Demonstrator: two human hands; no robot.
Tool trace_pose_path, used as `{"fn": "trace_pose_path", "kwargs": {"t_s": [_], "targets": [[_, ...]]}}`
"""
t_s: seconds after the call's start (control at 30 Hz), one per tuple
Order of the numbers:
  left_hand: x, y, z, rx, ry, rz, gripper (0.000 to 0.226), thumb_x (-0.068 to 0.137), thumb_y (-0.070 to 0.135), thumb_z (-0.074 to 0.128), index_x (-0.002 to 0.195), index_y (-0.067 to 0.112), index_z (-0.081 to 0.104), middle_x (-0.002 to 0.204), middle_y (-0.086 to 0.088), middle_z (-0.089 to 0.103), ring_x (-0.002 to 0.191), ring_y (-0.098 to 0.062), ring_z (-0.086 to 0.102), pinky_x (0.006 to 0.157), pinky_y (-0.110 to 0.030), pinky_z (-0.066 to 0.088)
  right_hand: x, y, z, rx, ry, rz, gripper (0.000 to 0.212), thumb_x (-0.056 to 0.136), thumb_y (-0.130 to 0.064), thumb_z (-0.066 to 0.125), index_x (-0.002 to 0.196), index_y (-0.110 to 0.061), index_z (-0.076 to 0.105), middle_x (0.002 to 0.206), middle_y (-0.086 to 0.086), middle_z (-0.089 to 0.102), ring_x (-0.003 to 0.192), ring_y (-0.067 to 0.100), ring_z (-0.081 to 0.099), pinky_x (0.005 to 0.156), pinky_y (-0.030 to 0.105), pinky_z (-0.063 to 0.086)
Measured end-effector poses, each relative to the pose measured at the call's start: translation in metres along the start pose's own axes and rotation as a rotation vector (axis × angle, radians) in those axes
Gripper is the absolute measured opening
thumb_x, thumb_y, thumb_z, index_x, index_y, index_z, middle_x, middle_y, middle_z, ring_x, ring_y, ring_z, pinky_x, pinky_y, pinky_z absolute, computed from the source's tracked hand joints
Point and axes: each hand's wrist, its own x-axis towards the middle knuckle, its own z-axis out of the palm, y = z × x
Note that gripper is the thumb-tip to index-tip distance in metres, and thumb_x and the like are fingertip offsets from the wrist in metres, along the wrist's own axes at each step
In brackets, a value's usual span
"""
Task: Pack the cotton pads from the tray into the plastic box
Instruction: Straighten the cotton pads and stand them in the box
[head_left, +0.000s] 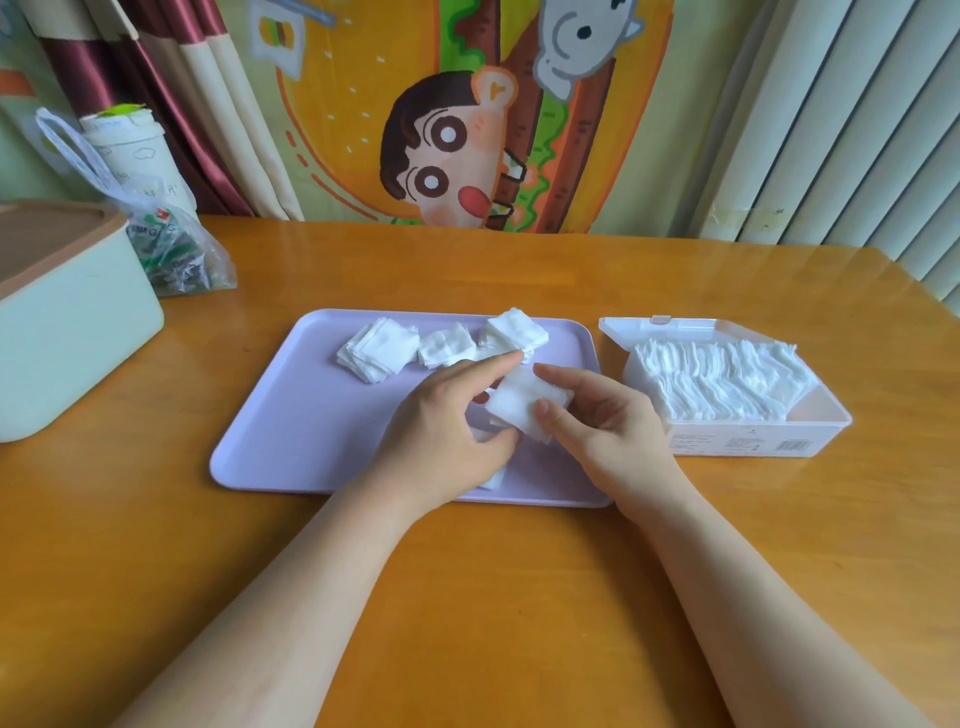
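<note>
On the table (467, 597), a lilac tray (291, 415) holds three heaps of square white cotton pads (379, 353), beside an open plastic box (753, 441) mostly filled with more. Over the tray the right hand (608, 431) pinches a small stack (524, 400), thumb against curled fingers; the left hand (447, 415) touches its edges with straight forefinger and thumb.
</note>
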Motion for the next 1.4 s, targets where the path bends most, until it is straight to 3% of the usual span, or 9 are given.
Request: {"fn": "trace_pose_path", "kwargs": {"t_s": [0.1, 0.23, 0.37, 0.53, 0.67, 0.8, 0.97, 1.07, 1.4], "targets": [[0.001, -0.002, 0.003, 0.056, 0.031, 0.043, 0.054, 0.081, 0.03, 0.082, 0.133, 0.036, 0.07, 0.115, 0.015, 0.069, 0.106, -0.007, 0.063, 0.088, -0.033, 0.055, 0.0, -0.003, -0.001, -0.035, -0.01, 0.022, 0.046, 0.096, -0.012, 0.074, 0.14, -0.023, 0.06, 0.083, 0.015, 0.073, 0.076, 0.013, 0.064, 0.075, 0.028, 0.053], [0.001, 0.002, 0.007, 0.176, 0.122, 0.079, 0.042, 0.079, 0.034, 0.079, 0.122, 0.031, 0.078, 0.109, 0.012, 0.073, 0.104, -0.015, 0.065, 0.087, -0.037, 0.057, 0.001, -0.002, -0.001, -0.051, -0.034, 0.03, 0.042, 0.096, -0.017, 0.075, 0.135, -0.024, 0.062, 0.098, 0.031, 0.069, 0.081, 0.017, 0.063, 0.079, 0.039, 0.052], [0.004, -0.005, -0.016, 0.08, -0.087, -0.134, 0.062, 0.083, 0.038, 0.082, 0.141, 0.04, 0.06, 0.124, 0.016, 0.067, 0.117, -0.002, 0.061, 0.1, -0.028, 0.05, 0.001, 0.001, -0.001, -0.063, 0.038, 0.018, 0.029, 0.096, -0.018, 0.075, 0.121, -0.029, 0.069, 0.089, 0.018, 0.073, 0.079, 0.015, 0.062, 0.079, 0.041, 0.053], [0.005, -0.017, -0.043, 0.17, -0.374, -0.292, 0.041, 0.078, 0.047, 0.081, 0.116, 0.041, 0.067, 0.12, 0.023, 0.052, 0.115, -0.003, 0.053, 0.101, -0.028, 0.047, 0.001, 0.001, 0.001, -0.162, 0.069, 0.024, 0.03, 0.096, -0.024, 0.074, 0.122, -0.036, 0.067, 0.083, 0.015, 0.066, 0.075, 0.013, 0.059, 0.077, 0.038, 0.055], [0.004, -0.01, -0.045, 0.156, -0.411, -0.275, 0.024, 0.08, 0.041, 0.082, 0.095, 0.036, 0.064, 0.11, 0.011, 0.059, 0.096, -0.01, 0.058, 0.092, -0.036, 0.053, 0.0, -0.002, 0.003, -0.216, 0.072, 0.025, 0.031, 0.096, -0.023, 0.073, 0.124, -0.033, 0.066, 0.075, -0.002, 0.056, 0.067, 0.009, 0.052, 0.07, 0.026, 0.047], [0.003, -0.005, -0.046, 0.019, -0.454, -0.267, 0.026, 0.083, 0.026, 0.082, 0.099, 0.033, 0.063, 0.104, -0.004, 0.069, 0.078, -0.016, 0.057, 0.083, -0.043, 0.055, -0.001, -0.002, 0.003, -0.25, 0.077, 0.034, 0.034, 0.095, -0.024, 0.073, 0.128, -0.029, 0.067, 0.075, -0.002, 0.056, 0.067, 0.01, 0.053, 0.071, 0.027, 0.047], [0.005, -0.006, -0.046, -0.372, -0.356, -0.285, 0.029, 0.082, 0.011, 0.084, 0.103, 0.027, 0.073, 0.106, -0.001, 0.074, 0.093, -0.013, 0.067, 0.089, -0.037, 0.057, 0.0, -0.002, 0.003, -0.236, 0.081, 0.038, 0.033, 0.095, -0.023, 0.074, 0.127, -0.027, 0.067, 0.074, 0.001, 0.064, 0.069, 0.012, 0.059, 0.072, 0.033, 0.052], [0.005, -0.001, -0.037, -0.57, -0.238, -0.263, 0.024, 0.077, 0.005, 0.085, 0.094, 0.019, 0.075, 0.095, -0.002, 0.075, 0.09, -0.016, 0.066, 0.085, -0.034, 0.057, -0.001, -0.006, 0.003, -0.143, 0.031, 0.089, 0.032, 0.094, -0.018, 0.076, 0.126, -0.02, 0.069, 0.093, -0.003, 0.081, 0.091, 0.014, 0.077, 0.091, 0.038, 0.061], [0.005, 0.0, -0.017, -0.41, -0.105, -0.287, 0.022, 0.079, 0.005, 0.088, 0.089, 0.021, 0.077, 0.088, 0.01, 0.077, 0.079, -0.003, 0.064, 0.08, -0.025, 0.052, -0.002, -0.008, -0.002, -0.172, -0.081, 0.069, 0.026, 0.099, -0.006, 0.067, 0.122, -0.015, 0.074, 0.101, -0.01, 0.082, 0.099, 0.005, 0.076, 0.086, 0.022, 0.055]]}}
